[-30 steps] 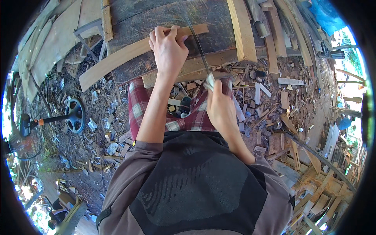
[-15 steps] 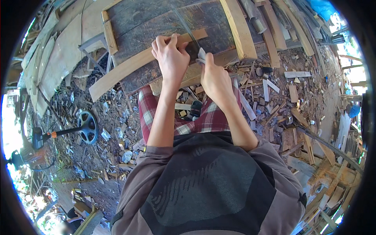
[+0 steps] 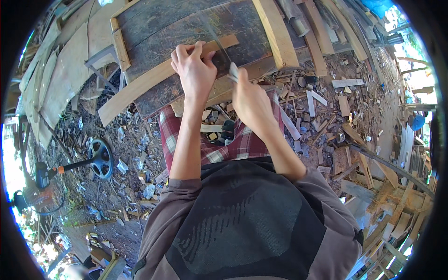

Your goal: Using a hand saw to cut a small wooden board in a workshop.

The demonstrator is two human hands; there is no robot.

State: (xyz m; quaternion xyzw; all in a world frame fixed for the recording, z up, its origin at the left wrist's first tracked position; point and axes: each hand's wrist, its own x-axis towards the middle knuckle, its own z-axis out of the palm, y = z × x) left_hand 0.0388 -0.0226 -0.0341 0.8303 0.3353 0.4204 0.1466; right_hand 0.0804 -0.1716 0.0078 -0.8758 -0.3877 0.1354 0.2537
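A long wooden strip (image 3: 142, 86) lies slantwise over the dark, worn workbench top (image 3: 168, 28), its left end hanging past the near edge. My left hand (image 3: 193, 74) is closed over the strip near its right end, pressing it to the bench. A thin saw blade (image 3: 213, 31) crosses the strip just right of that hand, close to the strip's right tip. My right hand (image 3: 252, 100), slightly blurred, is closed around the saw's pale handle (image 3: 233, 72) at the near edge of the bench. How deep the blade sits in the wood cannot be made out.
A thick light beam (image 3: 275, 35) edges the bench on the right, with metal pipes (image 3: 296, 21) and planks beyond. Wood scraps (image 3: 319, 98) litter the ground around my legs. On the left stands a fan with a round black base (image 3: 101, 158).
The saw and my right hand have shifted slightly toward me along the cut line. The whole view has drifted a little; my left hand keeps its hold on the strip.
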